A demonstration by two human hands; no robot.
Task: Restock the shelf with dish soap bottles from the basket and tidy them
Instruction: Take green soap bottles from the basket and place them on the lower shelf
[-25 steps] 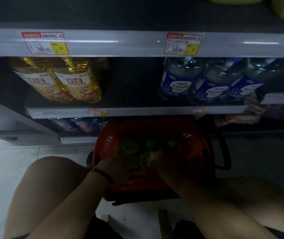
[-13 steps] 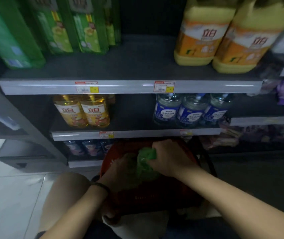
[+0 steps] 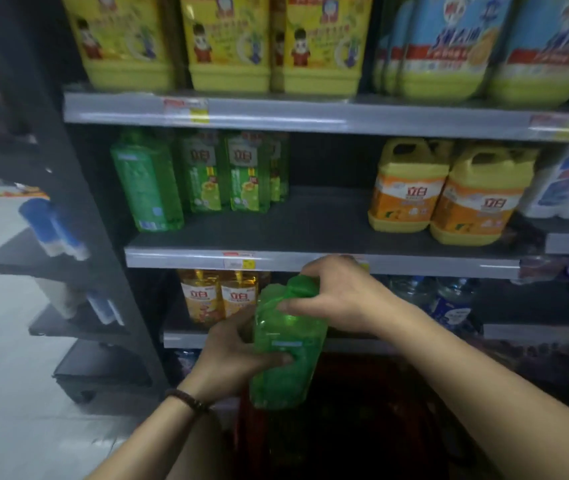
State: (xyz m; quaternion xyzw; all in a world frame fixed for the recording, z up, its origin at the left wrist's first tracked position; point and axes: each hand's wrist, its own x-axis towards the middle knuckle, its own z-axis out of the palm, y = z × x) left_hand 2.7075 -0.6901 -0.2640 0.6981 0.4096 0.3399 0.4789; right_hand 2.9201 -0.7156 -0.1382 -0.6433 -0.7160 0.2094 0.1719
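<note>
I hold a green dish soap bottle (image 3: 285, 344) upright in front of the shelves, above the red basket (image 3: 352, 403). My left hand (image 3: 231, 355) grips its lower body from the left. My right hand (image 3: 338, 292) grips its neck and cap from the right. On the middle shelf (image 3: 310, 230) several matching green bottles (image 3: 207, 174) stand at the left, one turned back-side out (image 3: 146, 181). A gap lies on that shelf between them and the orange-yellow jugs (image 3: 449, 192).
Yellow bottles (image 3: 227, 43) and blue-labelled jugs (image 3: 484, 46) fill the top shelf. Amber bottles (image 3: 220, 296) and clear blue-labelled bottles (image 3: 449, 299) stand on the lower shelf. A dark side rack (image 3: 79, 306) with blue-white items juts at left over pale floor.
Both hands have lifted the green bottle out of the basket to the height of the lower shelf. My view has tilted upward, bringing the higher shelves into sight.
</note>
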